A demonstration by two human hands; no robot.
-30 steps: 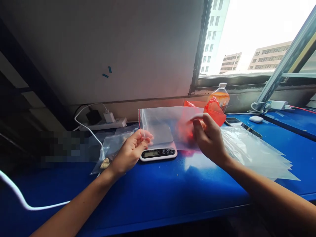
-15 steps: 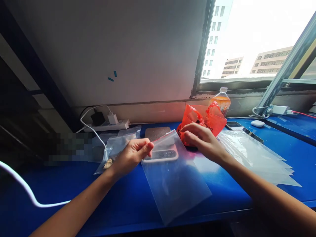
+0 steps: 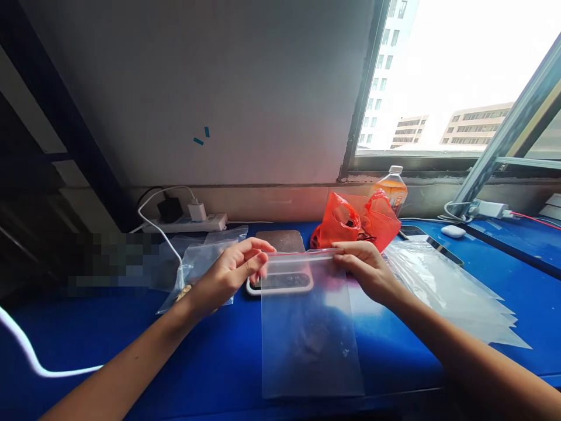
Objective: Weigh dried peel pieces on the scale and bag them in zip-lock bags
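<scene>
Bag (image 3: 312, 345) swung straight | left hand (image 3: 234, 269), right hand (image 3: 364, 270) pinch top corners | stretched between

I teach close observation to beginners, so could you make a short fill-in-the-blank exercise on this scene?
1. The left hand and right hand hold a clear bag whose top edge has a thin ____ line.
2. The fanned stack of flat bags lies nearer the person's ____ hand.
3. The bottle behind the red plastic bag contains ____-coloured liquid.
4. The colour of the tabletop is ____.

Missing words: red; right; orange; blue.
</scene>
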